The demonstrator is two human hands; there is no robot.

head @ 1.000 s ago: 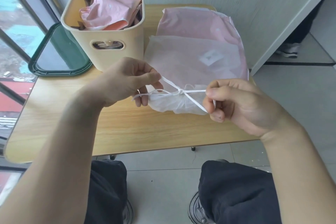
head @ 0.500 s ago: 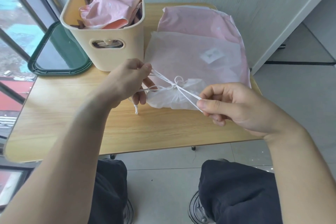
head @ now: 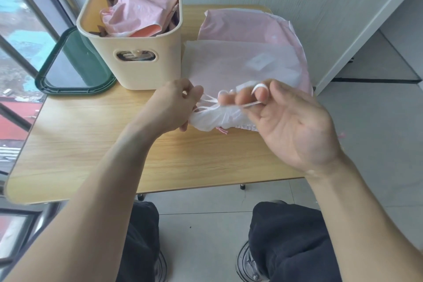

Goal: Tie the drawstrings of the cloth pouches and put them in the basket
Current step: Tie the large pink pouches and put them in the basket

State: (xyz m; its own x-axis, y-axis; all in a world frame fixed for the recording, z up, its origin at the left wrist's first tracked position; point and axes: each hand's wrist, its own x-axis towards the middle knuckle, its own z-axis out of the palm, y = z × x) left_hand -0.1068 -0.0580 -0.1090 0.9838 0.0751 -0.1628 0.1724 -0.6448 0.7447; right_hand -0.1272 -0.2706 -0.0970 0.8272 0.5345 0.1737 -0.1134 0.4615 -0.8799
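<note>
both hands work at the gathered mouth of the white pouch (head: 212, 119), which lies at the near edge of the pouch stack, just in front of the basket (head: 135, 36); the right hand (head: 290, 126) has turned palm-up since half a second ago, when it pinched a taut strand out to the side of the knot; now its fingers are loosely spread with the white drawstring (head: 257, 87) looped over a fingertip and a strand crossing under the fingers; the left hand (head: 174, 107) has moved closer to the pouch mouth, fingers curled, pinching the other drawstring strands right at the gather; this reads as a second pass of the knot or a bow being formed, so the tie is probably not finished and the pouch is not ready to be dropped in; beneath the white pouch lies a pink pouch (head: 247, 25), flat and apparently untied, so more work waits; both rest on the wooden table (head: 91, 144); the basket, beyond the left hand, already holds crumpled pink pouches (head: 139, 14); to the left of the basket lies a dark green tray (head: 75, 89).
</note>
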